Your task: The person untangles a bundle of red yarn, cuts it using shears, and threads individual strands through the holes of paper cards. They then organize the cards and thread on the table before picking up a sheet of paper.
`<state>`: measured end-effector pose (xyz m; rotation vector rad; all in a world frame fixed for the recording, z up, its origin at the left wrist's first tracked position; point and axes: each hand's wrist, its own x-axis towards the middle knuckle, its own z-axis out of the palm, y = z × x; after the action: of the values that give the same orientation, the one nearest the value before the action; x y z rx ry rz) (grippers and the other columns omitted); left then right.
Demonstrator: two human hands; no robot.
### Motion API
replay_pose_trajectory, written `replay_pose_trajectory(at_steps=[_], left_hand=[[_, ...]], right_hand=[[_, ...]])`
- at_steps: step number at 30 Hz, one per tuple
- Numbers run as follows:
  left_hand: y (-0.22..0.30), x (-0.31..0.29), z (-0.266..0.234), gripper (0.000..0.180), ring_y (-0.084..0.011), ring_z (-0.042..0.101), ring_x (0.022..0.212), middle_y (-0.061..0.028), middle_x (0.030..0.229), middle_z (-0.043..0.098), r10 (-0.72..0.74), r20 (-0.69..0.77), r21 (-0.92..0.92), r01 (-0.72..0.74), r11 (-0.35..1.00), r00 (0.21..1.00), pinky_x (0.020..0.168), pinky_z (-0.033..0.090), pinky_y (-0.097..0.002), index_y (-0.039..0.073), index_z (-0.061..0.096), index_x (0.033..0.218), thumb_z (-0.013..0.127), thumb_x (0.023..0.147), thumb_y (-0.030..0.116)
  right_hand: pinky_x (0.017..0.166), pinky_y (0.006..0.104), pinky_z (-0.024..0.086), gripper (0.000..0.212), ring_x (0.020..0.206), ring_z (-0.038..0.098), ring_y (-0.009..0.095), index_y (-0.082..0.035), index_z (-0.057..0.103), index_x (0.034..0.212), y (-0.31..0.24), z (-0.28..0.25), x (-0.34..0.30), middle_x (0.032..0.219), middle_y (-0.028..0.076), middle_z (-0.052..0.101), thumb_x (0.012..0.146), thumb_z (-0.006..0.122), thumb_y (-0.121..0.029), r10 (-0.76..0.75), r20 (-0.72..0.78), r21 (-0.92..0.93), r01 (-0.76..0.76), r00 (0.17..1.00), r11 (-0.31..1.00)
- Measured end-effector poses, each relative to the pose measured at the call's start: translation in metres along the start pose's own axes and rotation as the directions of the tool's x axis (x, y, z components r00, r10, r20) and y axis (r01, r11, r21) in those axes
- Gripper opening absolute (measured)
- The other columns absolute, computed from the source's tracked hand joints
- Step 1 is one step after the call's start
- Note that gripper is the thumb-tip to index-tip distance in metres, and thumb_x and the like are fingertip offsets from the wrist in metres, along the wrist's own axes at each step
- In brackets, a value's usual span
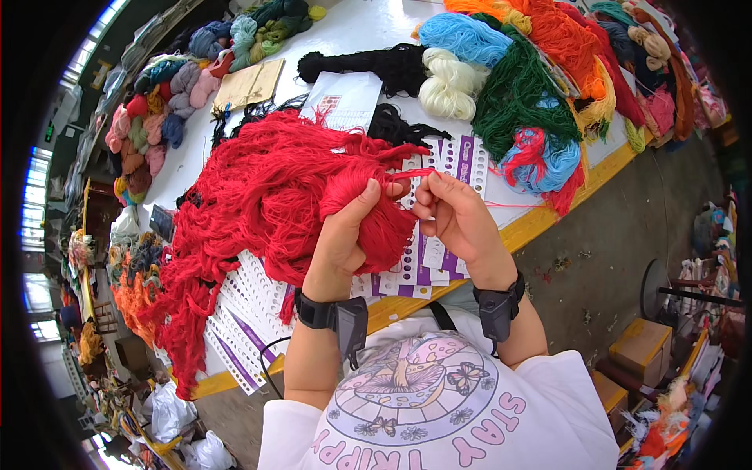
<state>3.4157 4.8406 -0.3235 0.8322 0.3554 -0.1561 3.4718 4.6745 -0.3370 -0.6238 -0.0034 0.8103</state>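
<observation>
A big loose heap of red yarn [258, 188] lies on the table in front of me. My left hand [348, 223] grips a bundle of the red yarn at the heap's right side, thumb on top, its other fingers mostly behind the strands. Just to the right, my right hand [454, 211] pinches a few red strands [411, 174] between thumb and forefinger, drawn out from the bundle. One thin red thread trails off to the right past this hand. White thread cards [247, 313] with purple bands and rows of holes lie under and around the yarn.
Black yarn [376, 66], a white paper sheet [341, 100] and a cream skein [450, 82] lie beyond the heap. Green yarn [517, 98] and orange yarn [560, 39] pile at the right. The table's yellow edge [540, 227] runs close by. Cardboard boxes [638, 352] stand on the floor.
</observation>
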Motion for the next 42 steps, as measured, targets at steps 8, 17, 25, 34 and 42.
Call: replay_pose_trajectory(at_steps=[8,17,25,34,42], left_hand=[[-0.004,-0.001,0.006,0.035,-0.0183,0.055,0.103,-0.0118,0.113,0.058,0.027,0.035,-0.017,-0.027,1.0,0.999,0.088,0.045,-0.0302,-0.005,0.055,0.112,0.051,0.091,0.022],[-0.001,-0.003,0.009,0.035,-0.0182,0.055,0.102,-0.011,0.113,0.057,0.009,0.109,-0.015,-0.007,1.0,0.994,0.088,0.045,-0.0308,-0.003,0.054,0.115,0.051,0.091,0.023],[-0.001,-0.002,0.005,0.038,-0.02,0.056,0.103,-0.0141,0.113,0.057,0.034,0.07,0.02,-0.035,0.999,0.997,0.089,0.046,-0.0329,-0.004,0.052,0.116,0.047,0.092,0.025],[0.001,-0.003,0.012,0.031,-0.0178,0.059,0.094,-0.0099,0.106,0.06,0.006,0.062,-0.031,-0.004,1.0,0.998,0.082,0.048,-0.03,-0.003,0.056,0.11,0.053,0.09,0.02],[-0.002,-0.001,0.002,0.024,-0.0186,0.059,0.095,-0.0105,0.102,0.062,0.188,-0.01,0.189,-0.183,0.965,0.982,0.083,0.047,-0.031,-0.001,0.059,0.106,0.054,0.088,0.015]], right_hand=[[0.046,0.0165,0.031,0.019,0.054,0.041,0.0,-0.004,0.065,0.096,0.002,0.018,0.0,0.068,-0.006,0.055,0.082,0.065,-0.017,-0.121,-0.105,-0.544,0.045,0.987,0.838],[0.046,0.015,0.029,0.021,0.053,0.038,-0.002,-0.006,0.065,0.102,0.004,0.011,0.001,0.068,-0.008,0.054,0.083,0.063,-0.016,-0.094,-0.098,-0.495,0.033,0.991,0.868],[0.045,0.0153,0.029,0.025,0.049,0.036,-0.001,-0.008,0.063,0.106,0.0,0.004,-0.001,0.071,-0.008,0.056,0.086,0.06,-0.021,0.035,-0.017,-0.264,-0.038,0.999,0.964],[0.049,0.0159,0.036,0.022,0.059,0.048,0.0,-0.005,0.066,0.101,0.002,0.012,0.0,0.077,-0.004,0.061,0.083,0.063,-0.017,-0.161,-0.091,-0.659,0.061,0.983,0.75],[0.054,0.0168,0.036,0.018,0.065,0.048,0.001,-0.008,0.065,0.098,0.01,0.015,0.003,0.074,-0.005,0.059,0.084,0.06,-0.019,-0.25,-0.096,-0.519,0.166,0.963,0.838]])
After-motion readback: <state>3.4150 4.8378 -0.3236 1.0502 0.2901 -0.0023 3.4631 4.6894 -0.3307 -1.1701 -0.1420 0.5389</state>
